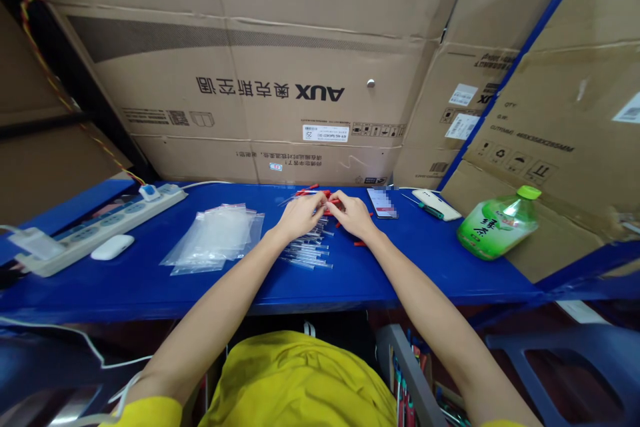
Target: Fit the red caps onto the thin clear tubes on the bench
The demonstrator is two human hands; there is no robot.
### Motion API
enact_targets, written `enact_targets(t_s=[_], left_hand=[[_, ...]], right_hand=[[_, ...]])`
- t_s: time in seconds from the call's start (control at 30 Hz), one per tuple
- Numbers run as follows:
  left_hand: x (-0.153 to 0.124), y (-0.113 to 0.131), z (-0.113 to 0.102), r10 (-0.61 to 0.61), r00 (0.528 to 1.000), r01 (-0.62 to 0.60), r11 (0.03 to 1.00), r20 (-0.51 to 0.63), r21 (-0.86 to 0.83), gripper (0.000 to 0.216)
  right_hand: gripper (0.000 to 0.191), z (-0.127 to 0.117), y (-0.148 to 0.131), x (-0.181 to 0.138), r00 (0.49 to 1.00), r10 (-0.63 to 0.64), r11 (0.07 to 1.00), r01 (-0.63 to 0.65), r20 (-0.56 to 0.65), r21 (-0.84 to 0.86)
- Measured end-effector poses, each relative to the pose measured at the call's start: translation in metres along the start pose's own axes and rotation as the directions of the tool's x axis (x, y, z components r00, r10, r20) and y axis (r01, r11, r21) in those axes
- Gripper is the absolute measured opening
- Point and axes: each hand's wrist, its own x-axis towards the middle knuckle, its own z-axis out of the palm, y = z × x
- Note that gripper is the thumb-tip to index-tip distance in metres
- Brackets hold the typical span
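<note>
My left hand [303, 215] and my right hand [354, 215] meet above the middle of the blue table, fingers bent and thumbs close together. At the right fingertips shows a slim red piece [335, 201]; what the left fingers pinch is too small and covered to make out. Beneath and in front of the hands lies a loose pile of thin clear rods or tubes [307, 255]. More slim red pieces [307, 191] lie just behind the hands, and another red piece [359, 243] rests near my right wrist. To the left is a stack of clear zip bags [215, 237].
On the left stand a white power strip [107, 223] and a white rounded case [113, 247]. Toward the right lie a phone [381, 203], a green-handled screwdriver [430, 209] by a white object [445, 203], and a green drink bottle [497, 227]. Cardboard panels [280, 33] wall the back.
</note>
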Motion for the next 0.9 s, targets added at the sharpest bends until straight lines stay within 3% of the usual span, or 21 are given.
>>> enact_targets(t_s=[0.9], left_hand=[[0.0014,-0.003,0.0061,0.015,0.999,-0.014,1.0,0.029,-0.028,0.026]], right_hand=[[0.02,0.0015,0.0048,0.0022,0.999,0.02,1.0,-0.02,0.034,0.017]])
